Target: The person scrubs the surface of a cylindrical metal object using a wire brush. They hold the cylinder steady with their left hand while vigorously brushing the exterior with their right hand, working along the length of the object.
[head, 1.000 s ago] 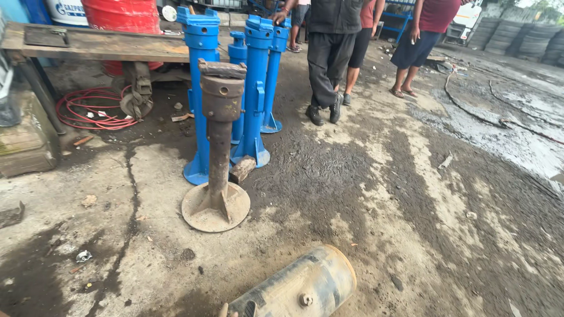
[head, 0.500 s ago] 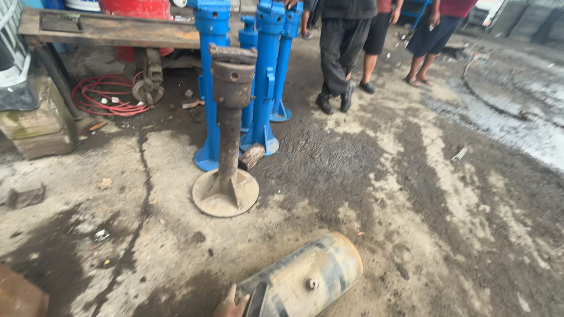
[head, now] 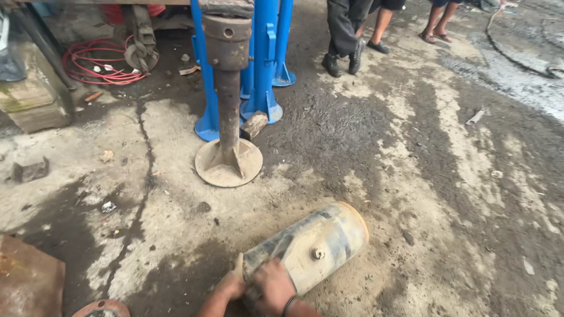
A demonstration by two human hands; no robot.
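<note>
A dirty cylindrical metal tank [head: 314,240] lies on its side on the gritty concrete floor, with a small bolt fitting on its flank. Both of my hands are at its near end, at the bottom of the view. My left hand [head: 231,286] grips the end rim with the thumb raised against it. Beside it, my right hand [head: 272,286], with a dark band on the wrist, is closed over the same end.
A rusty post on a round base [head: 228,164] stands just beyond the tank, with blue stands [head: 264,64] behind it. A red hose coil [head: 94,61] and a block [head: 35,103] lie left. People's legs [head: 346,35] stand at the back. A rusty plate [head: 26,282] sits near left.
The view has tipped down and closer to the tank. My hands, barely visible at the bottom edge before, now show fully, clasped on the tank's near end.
</note>
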